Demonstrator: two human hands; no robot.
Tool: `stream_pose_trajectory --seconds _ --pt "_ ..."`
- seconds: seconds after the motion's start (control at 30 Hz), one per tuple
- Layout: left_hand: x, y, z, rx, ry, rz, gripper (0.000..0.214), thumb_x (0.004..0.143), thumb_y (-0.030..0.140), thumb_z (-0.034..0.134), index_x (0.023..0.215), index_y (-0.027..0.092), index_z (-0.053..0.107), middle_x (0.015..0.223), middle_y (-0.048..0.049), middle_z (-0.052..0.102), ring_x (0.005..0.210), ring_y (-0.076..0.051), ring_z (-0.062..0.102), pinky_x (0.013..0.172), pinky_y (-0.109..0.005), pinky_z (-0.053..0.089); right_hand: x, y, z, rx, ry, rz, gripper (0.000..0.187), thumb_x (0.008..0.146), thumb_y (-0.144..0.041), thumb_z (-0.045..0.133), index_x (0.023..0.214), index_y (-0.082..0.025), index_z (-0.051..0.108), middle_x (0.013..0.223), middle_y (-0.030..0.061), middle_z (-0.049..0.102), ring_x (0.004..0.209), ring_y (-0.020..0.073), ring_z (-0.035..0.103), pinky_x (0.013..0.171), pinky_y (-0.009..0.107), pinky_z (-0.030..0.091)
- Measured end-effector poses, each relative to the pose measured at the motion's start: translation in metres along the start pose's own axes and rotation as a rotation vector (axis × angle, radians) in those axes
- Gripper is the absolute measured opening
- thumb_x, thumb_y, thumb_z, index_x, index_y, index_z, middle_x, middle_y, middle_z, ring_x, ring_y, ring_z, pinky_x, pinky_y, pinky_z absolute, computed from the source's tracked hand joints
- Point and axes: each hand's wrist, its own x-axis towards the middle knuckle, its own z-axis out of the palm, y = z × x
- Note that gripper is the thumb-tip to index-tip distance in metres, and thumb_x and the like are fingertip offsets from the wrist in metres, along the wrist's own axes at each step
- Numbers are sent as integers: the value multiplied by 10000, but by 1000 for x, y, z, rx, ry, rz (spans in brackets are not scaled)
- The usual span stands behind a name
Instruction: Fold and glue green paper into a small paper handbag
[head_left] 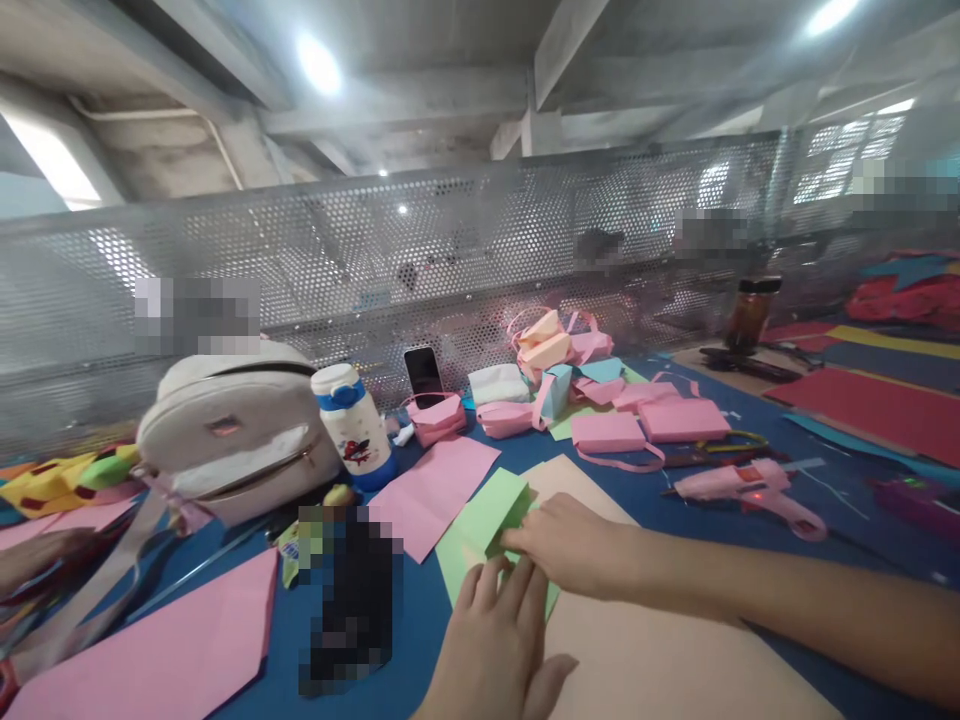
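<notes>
A light green sheet of paper (491,510), its upper part folded over, lies partly on a large peach paper sheet (630,650). My right hand (566,545) has its fingers curled at the right side of the green fold and grips it there. My left hand (491,640) rests on the near part of the green sheet, fingers stretched out and thumb apart. Just beyond, a pink sheet (435,495) touches the green one. A pink hot glue gun (742,485) lies to the right of my hands.
Several small pink paper bags (607,435) stand at the back, near a phone (424,372) and a spill of coloured paper. At left are a white bottle (352,430), a beige backpack (240,430) and a pink sheet (172,640). A perforated metal partition (480,240) closes the far side.
</notes>
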Motion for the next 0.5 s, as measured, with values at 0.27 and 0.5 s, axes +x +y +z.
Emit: stream_pose_trajectory --seconds 0.27,0.5 --pt "4 1 -4 -7 -55 -22 757 934 600 486 1537 160 361 1571 -122 414 1372 -431 419 1134 -605 355 -11 0 6 -40 -17 75 499 771 -8 565 1225 -213 595 796 60 748 669 232 699 505 281 228" --pt "3 -3 3 57 -3 27 746 954 627 411 1535 161 367 1564 -109 423 1334 -425 466 1092 -594 409 -23 8 12 13 19 124 516 851 -81 510 1328 -269 571 849 69 772 683 244 712 516 280 260"
